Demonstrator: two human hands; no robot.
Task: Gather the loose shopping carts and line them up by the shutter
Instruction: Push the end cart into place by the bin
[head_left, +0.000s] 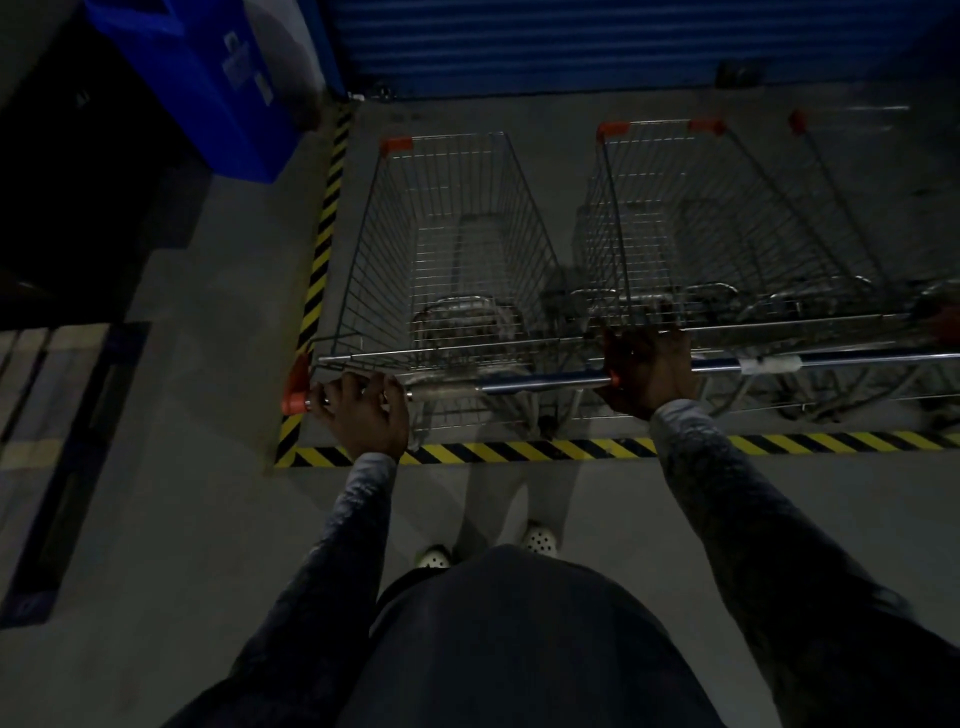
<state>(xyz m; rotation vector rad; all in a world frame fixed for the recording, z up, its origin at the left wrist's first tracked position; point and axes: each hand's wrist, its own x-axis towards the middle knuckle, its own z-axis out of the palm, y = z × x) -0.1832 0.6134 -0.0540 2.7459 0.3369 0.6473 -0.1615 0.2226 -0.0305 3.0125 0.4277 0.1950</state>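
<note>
A wire shopping cart (447, 244) with orange corner caps stands inside the yellow-black taped bay, nose toward the blue shutter (597, 47). My left hand (363, 410) grips the left end of its handle bar (540, 382). My right hand (649, 369) grips the right end of the same bar, where it meets the neighbouring cart. A second cart (691, 218) stands parallel on the right. A third cart (852, 208) shows partly beyond it, blurred at the frame edge.
Hazard tape (519, 451) marks the bay's near and left edges on the grey floor. A blue bin (208, 88) stands at the back left beside a dark recess. A pallet-like platform (57, 415) lies at the left. My white shoes (540, 540) are behind the tape.
</note>
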